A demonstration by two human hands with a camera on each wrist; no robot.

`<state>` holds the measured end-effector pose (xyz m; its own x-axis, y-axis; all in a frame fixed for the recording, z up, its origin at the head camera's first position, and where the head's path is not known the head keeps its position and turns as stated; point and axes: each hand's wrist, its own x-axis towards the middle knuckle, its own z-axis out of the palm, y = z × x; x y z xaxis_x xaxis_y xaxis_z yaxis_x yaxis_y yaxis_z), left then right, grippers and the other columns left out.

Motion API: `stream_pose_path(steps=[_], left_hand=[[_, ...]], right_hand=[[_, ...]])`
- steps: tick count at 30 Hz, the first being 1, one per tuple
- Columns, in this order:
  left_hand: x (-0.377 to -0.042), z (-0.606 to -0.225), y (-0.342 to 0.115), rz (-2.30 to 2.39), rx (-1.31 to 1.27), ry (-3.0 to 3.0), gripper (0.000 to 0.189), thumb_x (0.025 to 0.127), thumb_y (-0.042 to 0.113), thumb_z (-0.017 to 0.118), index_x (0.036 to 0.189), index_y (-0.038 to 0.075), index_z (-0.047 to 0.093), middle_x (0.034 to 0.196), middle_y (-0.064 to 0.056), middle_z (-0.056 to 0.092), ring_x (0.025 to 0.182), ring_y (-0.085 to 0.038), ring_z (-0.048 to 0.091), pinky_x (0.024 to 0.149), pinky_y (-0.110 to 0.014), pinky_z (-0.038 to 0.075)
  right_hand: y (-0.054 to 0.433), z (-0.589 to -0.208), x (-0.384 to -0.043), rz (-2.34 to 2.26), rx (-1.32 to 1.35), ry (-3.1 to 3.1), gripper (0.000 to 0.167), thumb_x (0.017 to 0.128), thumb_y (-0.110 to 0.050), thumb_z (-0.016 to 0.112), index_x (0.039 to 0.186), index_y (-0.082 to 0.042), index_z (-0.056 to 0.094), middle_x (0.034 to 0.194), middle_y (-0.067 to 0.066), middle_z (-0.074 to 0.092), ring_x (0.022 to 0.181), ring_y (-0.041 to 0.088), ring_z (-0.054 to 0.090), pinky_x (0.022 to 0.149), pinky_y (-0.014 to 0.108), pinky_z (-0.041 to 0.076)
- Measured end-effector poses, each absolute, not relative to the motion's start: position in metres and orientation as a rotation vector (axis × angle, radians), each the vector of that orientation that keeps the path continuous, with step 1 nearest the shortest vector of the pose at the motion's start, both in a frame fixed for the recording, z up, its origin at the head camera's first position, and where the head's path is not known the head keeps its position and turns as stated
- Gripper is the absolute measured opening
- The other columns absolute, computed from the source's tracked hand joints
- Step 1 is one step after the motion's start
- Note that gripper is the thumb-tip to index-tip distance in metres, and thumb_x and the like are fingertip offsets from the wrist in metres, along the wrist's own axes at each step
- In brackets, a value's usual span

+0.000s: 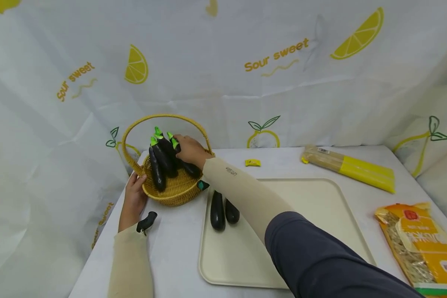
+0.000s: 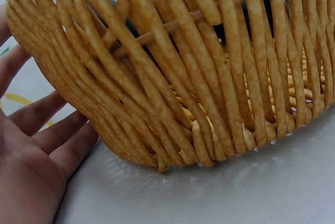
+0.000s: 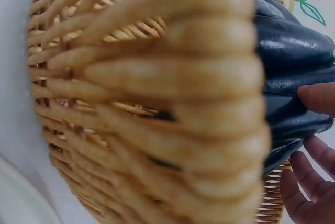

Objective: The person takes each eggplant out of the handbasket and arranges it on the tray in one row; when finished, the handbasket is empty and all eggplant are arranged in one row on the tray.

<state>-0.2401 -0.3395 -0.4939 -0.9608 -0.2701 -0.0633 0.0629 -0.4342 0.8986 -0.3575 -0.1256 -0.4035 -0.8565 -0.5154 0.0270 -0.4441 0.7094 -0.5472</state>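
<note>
A wicker basket (image 1: 175, 194) with an arched handle holds several dark eggplants (image 1: 166, 159), green stems up. My right hand (image 1: 191, 150) reaches inside and grips an eggplant near its stem. In the right wrist view, its thumb (image 3: 319, 98) lies on the glossy skin, with fingers below. At the basket's left, by the handle's base, my left hand (image 1: 135, 192) touches the outer wall. The left wrist view shows that hand's fingers (image 2: 63, 130) spread and fairly straight, their tips hidden behind the wicker. Two more eggplants (image 1: 217, 211) lie on a tray, partly covered by my right forearm.
The cream tray (image 1: 246, 273) stands right of the basket, under my right arm. Behind it are a small yellow packet (image 1: 252, 162) and a long yellow-ended noodle pack (image 1: 348, 167). An orange food bag (image 1: 419, 248) lies at the right. A printed white curtain (image 1: 223, 82) hangs behind the table.
</note>
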Motion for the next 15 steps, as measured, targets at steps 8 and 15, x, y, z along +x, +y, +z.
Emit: stream_pose_path(steps=[8, 15], left_hand=[[-0.239, -0.492, -0.339, -2.484, 0.299, -1.556, 0.047, 0.098, 0.009, 0.057, 0.143, 0.017, 0.043, 0.134, -0.001, 0.046, 0.117, -0.013, 0.047, 0.091, -0.025, 0.044], [-0.239, -0.492, -0.338, -2.479, 0.278, -1.553, 0.044, 0.098, 0.008, 0.057, 0.140, 0.016, 0.045, 0.130, -0.001, 0.047, 0.112, -0.014, 0.048, 0.088, -0.025, 0.045]], right_hand=[[-0.117, -0.400, -0.345, -0.985, -0.805, 2.750, 0.069, 0.095, -0.015, 0.059, 0.154, -0.024, 0.024, 0.142, 0.006, 0.042, 0.102, 0.019, 0.054, 0.072, 0.034, 0.044], [-0.095, -0.385, -0.316, -1.072, -0.968, 2.784, 0.074, 0.096, -0.024, 0.062, 0.156, -0.027, 0.019, 0.145, 0.005, 0.040, 0.113, 0.019, 0.054, 0.086, 0.034, 0.047]])
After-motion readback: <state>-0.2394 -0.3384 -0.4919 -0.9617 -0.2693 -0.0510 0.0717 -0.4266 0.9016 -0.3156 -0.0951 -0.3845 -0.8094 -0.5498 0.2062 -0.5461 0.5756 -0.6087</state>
